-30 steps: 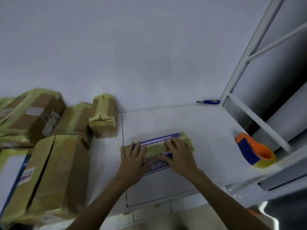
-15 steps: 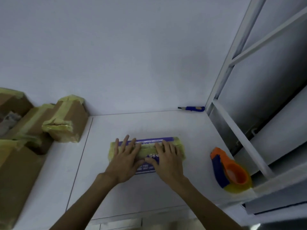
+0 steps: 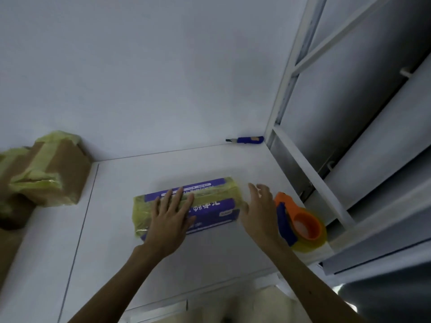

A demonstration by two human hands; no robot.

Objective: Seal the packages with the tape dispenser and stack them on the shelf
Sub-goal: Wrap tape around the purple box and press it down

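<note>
Half a second back both hands pressed the flat purple package bound in yellow tape (image 3: 210, 207); now the right hand (image 3: 258, 210) has come off it and swung toward the orange-and-blue tape dispenser (image 3: 300, 223) — probably for another strip. Its fingers are spread and loosely bent, holding nothing; blur leaves it unclear whether they touch the dispenser yet. The left hand (image 3: 171, 220) lies flat on the package's left half, fingers straight and fanned — pinning it to the white tabletop (image 3: 210, 164), just beside the dispenser.
</note>
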